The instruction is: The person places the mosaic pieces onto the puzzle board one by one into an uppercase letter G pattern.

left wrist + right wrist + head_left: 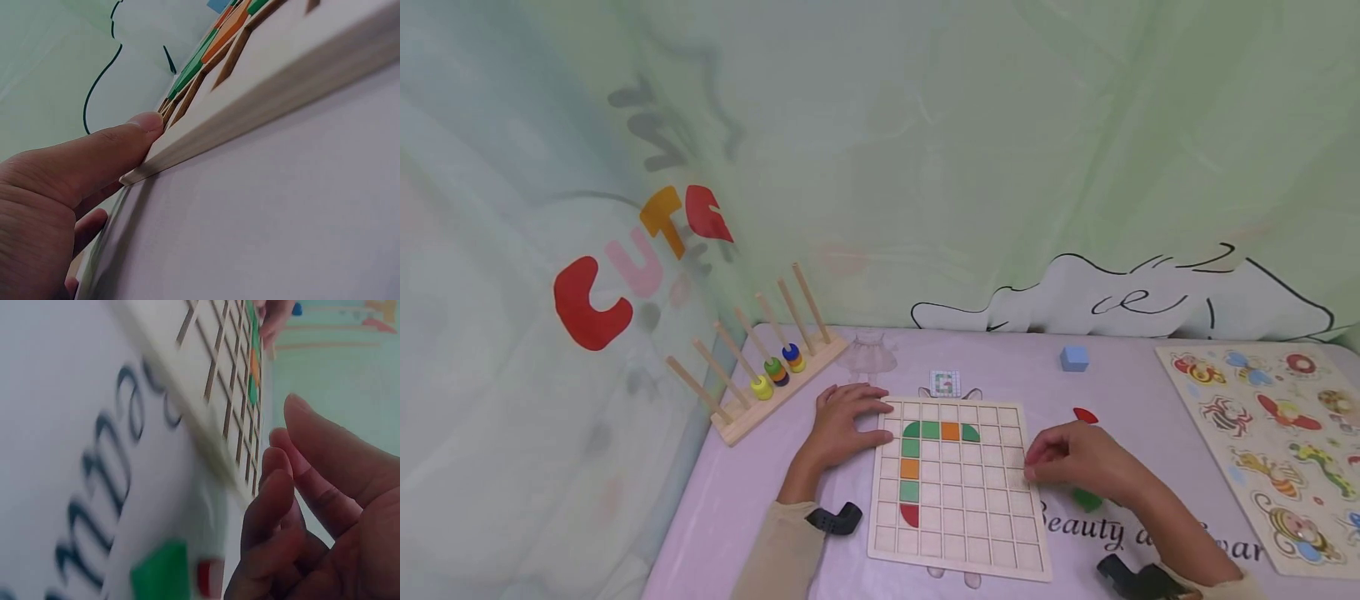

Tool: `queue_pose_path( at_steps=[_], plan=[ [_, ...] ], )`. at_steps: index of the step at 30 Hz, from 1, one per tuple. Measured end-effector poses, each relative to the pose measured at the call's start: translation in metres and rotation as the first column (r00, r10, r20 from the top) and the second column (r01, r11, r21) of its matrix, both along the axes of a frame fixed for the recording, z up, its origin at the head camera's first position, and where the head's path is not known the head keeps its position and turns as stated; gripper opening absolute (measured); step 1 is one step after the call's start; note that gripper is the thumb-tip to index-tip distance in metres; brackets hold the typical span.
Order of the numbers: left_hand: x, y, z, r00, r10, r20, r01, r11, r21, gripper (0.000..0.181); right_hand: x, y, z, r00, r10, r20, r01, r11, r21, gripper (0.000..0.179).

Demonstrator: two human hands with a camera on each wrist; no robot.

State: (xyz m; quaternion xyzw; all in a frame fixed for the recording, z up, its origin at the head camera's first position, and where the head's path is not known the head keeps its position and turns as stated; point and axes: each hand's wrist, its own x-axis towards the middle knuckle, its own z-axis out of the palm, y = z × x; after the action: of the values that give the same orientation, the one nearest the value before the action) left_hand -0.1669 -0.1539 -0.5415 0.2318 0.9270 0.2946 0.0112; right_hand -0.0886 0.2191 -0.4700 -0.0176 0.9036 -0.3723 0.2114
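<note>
Creased green fabric wall (940, 167), paler drape (482, 350) at left, colourful lettering (662, 212), lilac surface (715, 496) with black script (1078, 527)

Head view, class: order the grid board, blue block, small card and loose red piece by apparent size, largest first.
Grid board
Blue block and small card: too alike to rank
Loose red piece

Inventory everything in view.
Board: one, wooden, centre.
Set pieces: five green, two orange, one red, on board.
Loose pieces: at least two, red, green, board's right.
Card: one, mostly white, behind board.
Stand: one, wooden, left.
Rings: several, mixed, on stand.
Cube: one, blue, back right.
Puzzle: one, multicoloured, far right.
Cloth: one, lilac, underneath.
Backdrop: one, greenish, behind.
Cameras: two, black, front.
Sleeves: two, beige, front.
Left hand: one, board's left.
Right hand: one, board's right.
</note>
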Motion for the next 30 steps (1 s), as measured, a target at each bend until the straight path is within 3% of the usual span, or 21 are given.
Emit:
queue_pose_path(
  at_steps=[14, 30],
  plan=[
    [-0.001, -0.001, -0.002, 1.0, 0.0, 0.01, 0.0, 1.0, -0.01, 0.041, 0.009, 0.057, -0.01, 0.998, 0.069, -0.01, -0.067, 0.992, 0.111, 0.024],
    [-0.001, -0.001, -0.002, 1.0, 0.001, 0.018, -0.001, 1.0, -0.004, 0.041, 0.011, 0.071, -0.022, 0.993, 0.118, -0.008, -0.117, 0.99, 0.077, 0.022]
  ],
)
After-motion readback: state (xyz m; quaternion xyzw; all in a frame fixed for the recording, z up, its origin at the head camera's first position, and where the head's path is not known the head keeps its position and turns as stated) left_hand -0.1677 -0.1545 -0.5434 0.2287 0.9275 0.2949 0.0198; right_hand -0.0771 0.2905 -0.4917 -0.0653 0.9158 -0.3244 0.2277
